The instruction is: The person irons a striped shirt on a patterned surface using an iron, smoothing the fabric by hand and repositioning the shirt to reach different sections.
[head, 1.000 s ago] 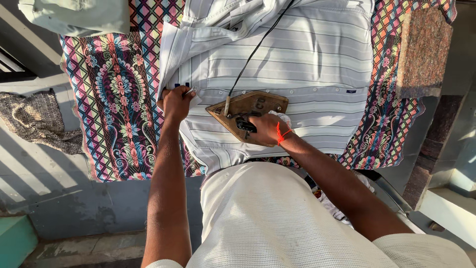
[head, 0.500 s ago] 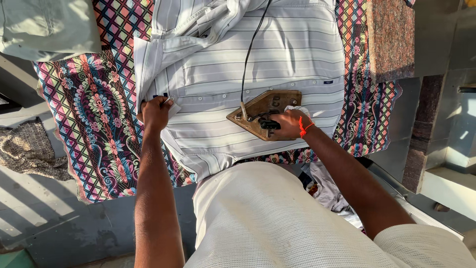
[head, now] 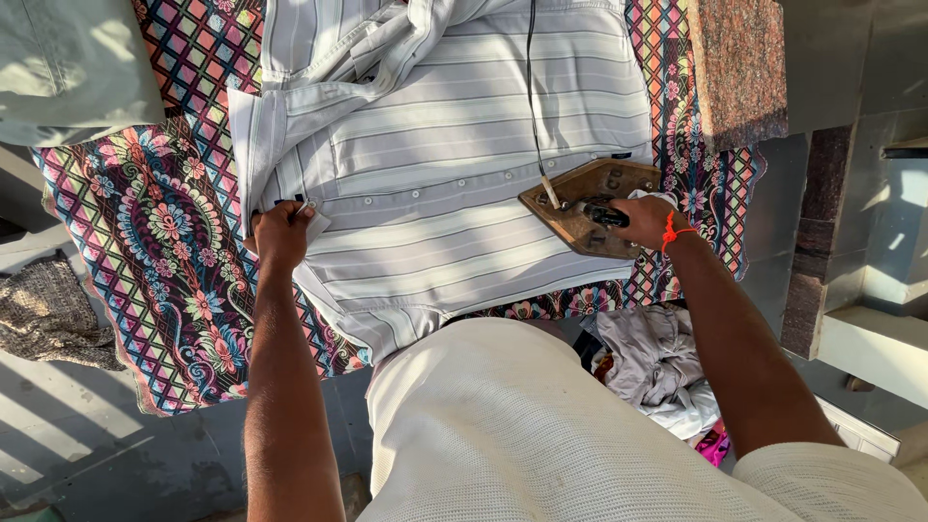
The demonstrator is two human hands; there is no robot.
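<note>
left hand [head: 280, 235]: clenched on the edge of the grey-and-white striped button-up shirt [head: 454, 184], pinning the fabric flat near its left side.
right hand [head: 646, 220]: wrapped around the dark handle of the flat brown metal clothes iron [head: 588, 201]; orange thread band on the wrist.
iron: sits on the shirt's right edge, partly over the cloth beneath; black cord [head: 531, 87] runs up from it across the shirt.
shirt: spread button placket up, collar end bunched at the top.
cover: multicoloured floral and diamond patterned cloth [head: 164, 242] over the worktop, under the shirt.
nearby: pale green folded garment [head: 72, 63] top left; crumpled grey clothes [head: 652, 362] below the right forearm; reddish speckled stone slab [head: 739, 68] top right.
</note>
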